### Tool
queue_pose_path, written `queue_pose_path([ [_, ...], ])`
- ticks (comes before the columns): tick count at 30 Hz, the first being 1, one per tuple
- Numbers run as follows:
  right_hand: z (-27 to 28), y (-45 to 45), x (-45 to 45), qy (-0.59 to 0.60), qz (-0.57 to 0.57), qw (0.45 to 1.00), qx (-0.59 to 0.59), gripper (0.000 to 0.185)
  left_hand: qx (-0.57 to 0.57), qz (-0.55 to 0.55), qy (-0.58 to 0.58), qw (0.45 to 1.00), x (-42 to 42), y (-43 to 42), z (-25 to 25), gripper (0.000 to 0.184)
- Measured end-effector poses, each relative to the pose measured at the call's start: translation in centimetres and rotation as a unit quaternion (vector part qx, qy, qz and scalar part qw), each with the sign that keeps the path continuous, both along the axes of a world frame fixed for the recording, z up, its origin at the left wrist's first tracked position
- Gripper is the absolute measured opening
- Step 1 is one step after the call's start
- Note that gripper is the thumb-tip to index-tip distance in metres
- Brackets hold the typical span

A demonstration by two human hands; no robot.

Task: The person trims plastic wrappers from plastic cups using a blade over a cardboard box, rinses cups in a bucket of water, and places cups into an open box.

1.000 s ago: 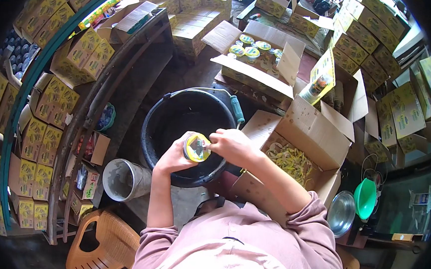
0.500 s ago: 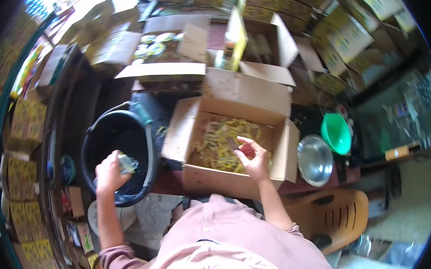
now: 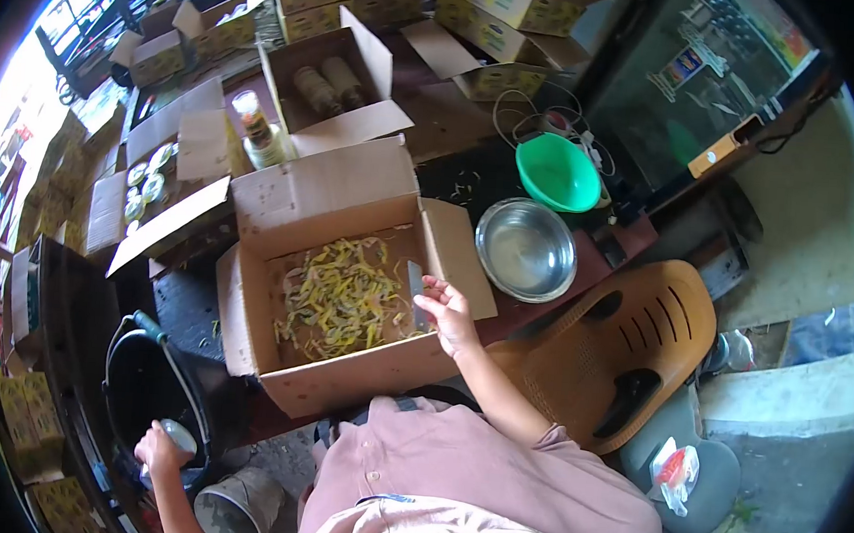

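My left hand (image 3: 163, 449) is closed around a pale, see-through container (image 3: 179, 437), perhaps a small jar, at the mouth of the black bucket (image 3: 147, 376). Its exact kind is blurred. Over the right side of the open cardboard box (image 3: 325, 383), my right hand (image 3: 445, 313) pinches a flat grey metal blade (image 3: 415, 284) between thumb and fingers. Inside that box lies a scattered layer of yellow-green strips (image 3: 341, 295), apart from the hand.
A steel bowl (image 3: 525, 250) and a green basin (image 3: 558, 173) stand right of the box. An orange plastic chair (image 3: 609, 358) is at my right. A grey-white pail (image 3: 237, 511) sits below the bucket. Behind are an open carton (image 3: 332, 72) and a bottle (image 3: 251, 121).
My view has turned to the right, so the box and bucket appear further left. The left hand still holds the container by the bucket; the right hand, with the blade, is nearer the box's right side.
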State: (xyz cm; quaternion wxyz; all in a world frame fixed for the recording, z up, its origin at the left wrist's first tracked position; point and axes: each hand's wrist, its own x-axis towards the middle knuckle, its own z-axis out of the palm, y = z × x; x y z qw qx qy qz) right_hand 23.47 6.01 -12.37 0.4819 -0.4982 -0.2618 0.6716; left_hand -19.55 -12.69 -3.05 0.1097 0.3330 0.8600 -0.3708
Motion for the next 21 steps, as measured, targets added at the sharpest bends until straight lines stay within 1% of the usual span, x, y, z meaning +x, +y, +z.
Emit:
queue_pose_path([
  [1, -0.3, 0.0, 0.5, -0.004, 0.013, 1.000, 0.011, 0.036, -0.010, -0.005, -0.004, 1.000, 0.3, -0.2, -0.4, 0.079],
  [5, -1.0, -0.4, 2.2, 0.006, -0.004, 1.000, 0.022, 0.034, -0.075, 0.003, 0.007, 0.997, 1.2, -0.4, -2.4, 0.070],
  [8, -1.8, -0.3, 3.2, 0.005, 0.000, 1.000, 0.019, 0.035, -0.067, 0.013, 0.025, 0.997, 0.9, -0.8, -2.8, 0.069],
  [9, -2.2, -0.2, 3.4, 0.005, 0.006, 1.000, 0.020, 0.036, -0.052, 0.016, 0.030, 0.998, 0.5, -1.2, -3.1, 0.070],
  [12, -2.4, 0.7, 3.5, -0.001, 0.026, 0.999, 0.036, 0.038, -0.033, 0.023, 0.025, 0.999, 1.7, -0.9, -1.2, 0.073],
  [13, -2.4, 1.0, 3.4, -0.003, 0.030, 0.999, 0.044, 0.038, -0.020, 0.030, 0.007, 0.999, 0.7, -1.1, -1.3, 0.083],
  [16, -1.7, 1.9, 3.1, -0.015, 0.042, 0.997, 0.056, 0.038, -0.065, -0.002, -0.018, 0.998, -0.5, -0.6, -0.4, 0.088],
  [17, -1.6, 2.1, 2.9, -0.017, 0.043, 0.997, 0.065, 0.038, -0.023, -0.022, 0.000, 1.000, -0.1, -0.5, -0.1, 0.078],
  [19, -2.0, 2.5, 2.2, -0.022, 0.039, 0.995, 0.091, 0.037, -0.002, -0.033, -0.015, 0.999, 0.7, -0.1, 0.4, 0.075],
  [21, -1.6, 2.8, 1.7, -0.034, 0.048, 0.994, 0.087, 0.037, -0.020, -0.024, -0.037, 0.999, 1.2, 0.6, 0.5, 0.072],
])
